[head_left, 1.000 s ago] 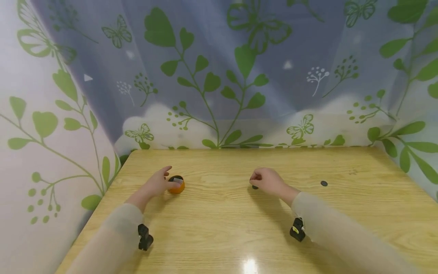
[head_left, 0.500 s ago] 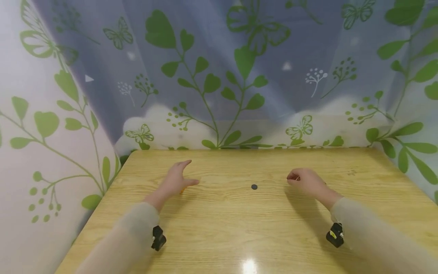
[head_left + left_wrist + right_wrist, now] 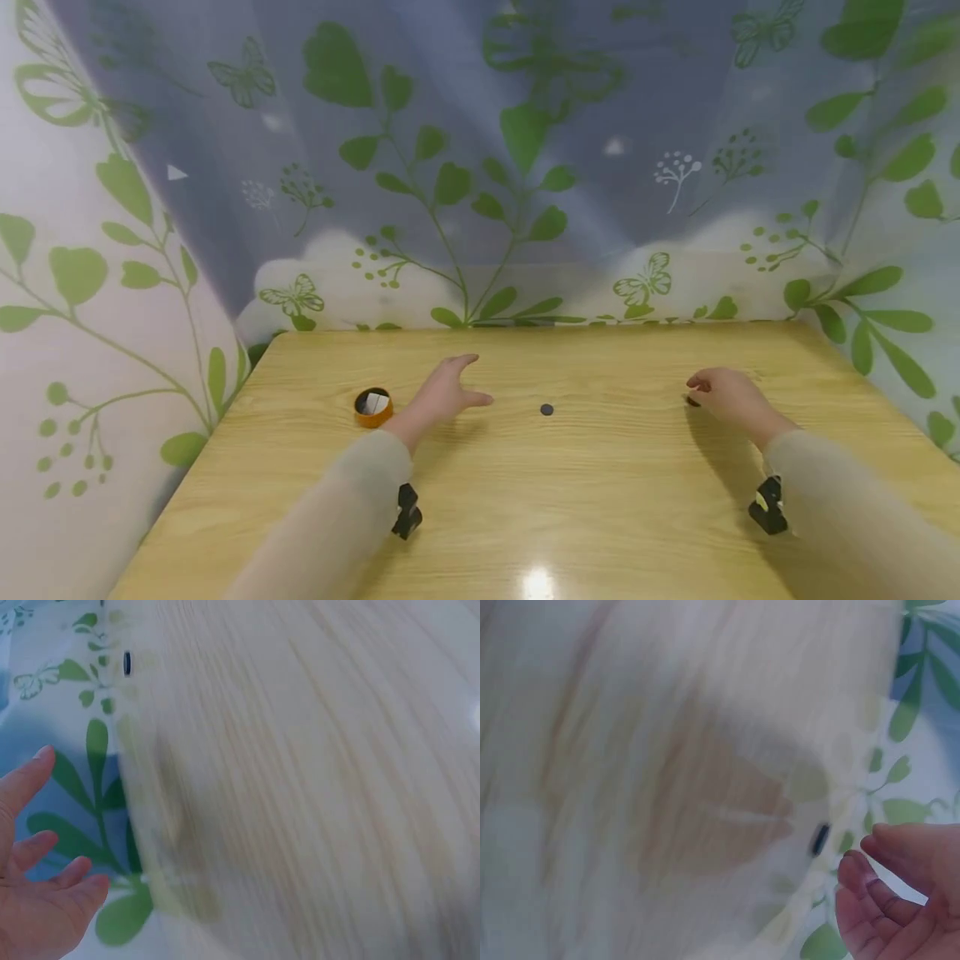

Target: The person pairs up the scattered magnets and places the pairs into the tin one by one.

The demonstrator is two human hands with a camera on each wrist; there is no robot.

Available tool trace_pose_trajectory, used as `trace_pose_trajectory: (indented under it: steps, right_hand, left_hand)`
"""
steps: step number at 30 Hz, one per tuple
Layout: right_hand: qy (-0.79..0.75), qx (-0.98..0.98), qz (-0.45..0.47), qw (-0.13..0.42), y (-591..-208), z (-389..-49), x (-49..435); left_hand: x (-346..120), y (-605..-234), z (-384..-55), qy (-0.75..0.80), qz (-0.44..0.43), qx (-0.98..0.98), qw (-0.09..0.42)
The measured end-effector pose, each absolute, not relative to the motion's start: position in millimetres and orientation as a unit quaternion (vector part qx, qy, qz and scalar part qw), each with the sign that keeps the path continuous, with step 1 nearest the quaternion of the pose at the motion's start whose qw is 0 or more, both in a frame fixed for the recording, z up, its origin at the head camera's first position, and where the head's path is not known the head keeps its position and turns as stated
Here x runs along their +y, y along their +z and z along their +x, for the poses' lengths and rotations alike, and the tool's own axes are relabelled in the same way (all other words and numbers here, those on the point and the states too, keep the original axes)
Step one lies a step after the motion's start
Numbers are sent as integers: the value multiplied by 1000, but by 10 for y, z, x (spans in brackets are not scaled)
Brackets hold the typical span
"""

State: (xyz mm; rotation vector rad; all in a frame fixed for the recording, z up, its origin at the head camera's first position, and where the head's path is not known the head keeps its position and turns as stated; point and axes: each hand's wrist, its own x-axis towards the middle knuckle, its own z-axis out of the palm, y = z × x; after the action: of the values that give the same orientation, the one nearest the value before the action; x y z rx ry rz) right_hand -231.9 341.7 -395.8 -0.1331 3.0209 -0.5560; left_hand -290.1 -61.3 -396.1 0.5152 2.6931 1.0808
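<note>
My left hand [image 3: 444, 392] hovers over the table with thumb and fingers spread, holding nothing; in the left wrist view the same hand [image 3: 49, 877] appears at the lower left. To its right lies a small flat black disc [image 3: 547, 410]. My right hand [image 3: 723, 396] is above a second black disc [image 3: 693, 402], partly hidden by its fingers in the head view. In the right wrist view, the fingers are loosely bent, and that disc [image 3: 820, 840] lies on the table, apart from the fingertips.
A small round orange container [image 3: 375, 422] with a dark inside and white pieces in it stands left of my left forearm. The wooden table [image 3: 570, 492] meets a leaf-patterned curtain [image 3: 465, 250] at its back edge.
My left hand has moved right, away from the orange container, which now shows fully. My right hand has left the middle disc and moved right to the other disc.
</note>
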Motion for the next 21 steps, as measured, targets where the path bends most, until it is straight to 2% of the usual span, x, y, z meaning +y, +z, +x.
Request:
trace_pose_trajectory:
  steps: [10, 21]
  right_hand:
    - [-187, 981, -36, 39, -4105, -2392, 3590]
    - [-240, 969, -22, 48, -4121, -2442, 3596]
  left_hand:
    - [-160, -4105, -2839, 397, 187, 882, 171]
    - [182, -4115, -2785, 363, 170, 903, 155]
